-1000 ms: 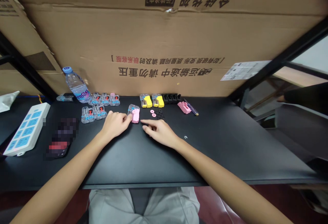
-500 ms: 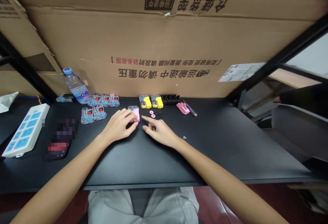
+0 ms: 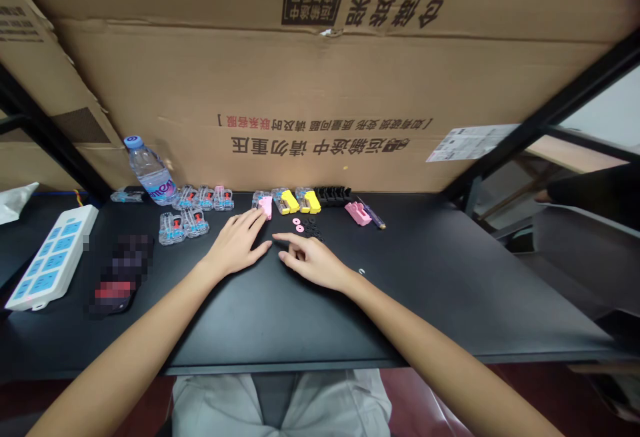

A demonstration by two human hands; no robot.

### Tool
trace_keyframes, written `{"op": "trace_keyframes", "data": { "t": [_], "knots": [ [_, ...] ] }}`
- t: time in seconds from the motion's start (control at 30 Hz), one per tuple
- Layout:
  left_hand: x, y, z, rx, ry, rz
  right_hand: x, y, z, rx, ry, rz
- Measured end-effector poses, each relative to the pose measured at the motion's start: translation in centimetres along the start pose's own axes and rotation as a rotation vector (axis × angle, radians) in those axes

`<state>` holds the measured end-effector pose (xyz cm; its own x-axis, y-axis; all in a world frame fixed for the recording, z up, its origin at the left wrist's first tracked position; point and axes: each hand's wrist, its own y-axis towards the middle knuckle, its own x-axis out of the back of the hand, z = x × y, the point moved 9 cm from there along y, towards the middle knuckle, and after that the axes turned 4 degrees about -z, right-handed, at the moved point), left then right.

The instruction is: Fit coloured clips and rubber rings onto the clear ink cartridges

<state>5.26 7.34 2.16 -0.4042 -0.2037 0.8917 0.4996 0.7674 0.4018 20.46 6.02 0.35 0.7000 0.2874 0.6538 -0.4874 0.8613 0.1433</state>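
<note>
My left hand [image 3: 236, 244] is open over the black table, its fingers stretched forward and the thumb spread apart. Its fingertips touch a small clear plastic piece with a pink part [image 3: 265, 207], which lies beside a clear-and-yellow piece [image 3: 288, 202]. A second clear-and-yellow piece [image 3: 311, 201] lies to the right of that one. My right hand [image 3: 315, 261] holds nothing; the index finger points left and the other fingers are loosely curled. Just beyond it lie pink rings [image 3: 299, 224] and several small black rings [image 3: 312, 228].
Several clear pieces with red and blue parts [image 3: 184, 224] sit at left, near a water bottle [image 3: 154, 174]. Black parts [image 3: 334, 195], a pink part [image 3: 358, 213] and a dark blue pen-like tool [image 3: 373, 214] lie right. A power strip [image 3: 53, 257] and blurred phone-like object [image 3: 123, 270] are far left.
The clear-and-pink piece has moved away from me, up beside the yellow ones. My left thumb has come off it and the fingers have straightened. My right hand has barely moved.
</note>
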Motion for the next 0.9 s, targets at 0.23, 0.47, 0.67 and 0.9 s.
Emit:
{"op": "trace_keyframes", "data": {
  "t": [0.23, 0.47, 0.67, 0.9],
  "knots": [
    [-1.6, 0.8, 0.7, 0.022, 0.012, 0.079, 0.1, 0.0, 0.5, 0.02, 0.004, 0.006],
    [1.2, 0.4, 2.3, 0.086, 0.13, -0.06, 0.1, 0.0, 0.1, 0.029, 0.063, 0.001],
    [2.2, -0.8, 5.7, 0.251, 0.247, -0.069, 0.3, -0.1, 0.3, 0.028, 0.038, 0.016],
    [3.2, -0.5, 3.9, 0.219, 0.232, -0.011, 0.4, -0.1, 0.5, 0.039, 0.06, 0.014]
  ]
}}
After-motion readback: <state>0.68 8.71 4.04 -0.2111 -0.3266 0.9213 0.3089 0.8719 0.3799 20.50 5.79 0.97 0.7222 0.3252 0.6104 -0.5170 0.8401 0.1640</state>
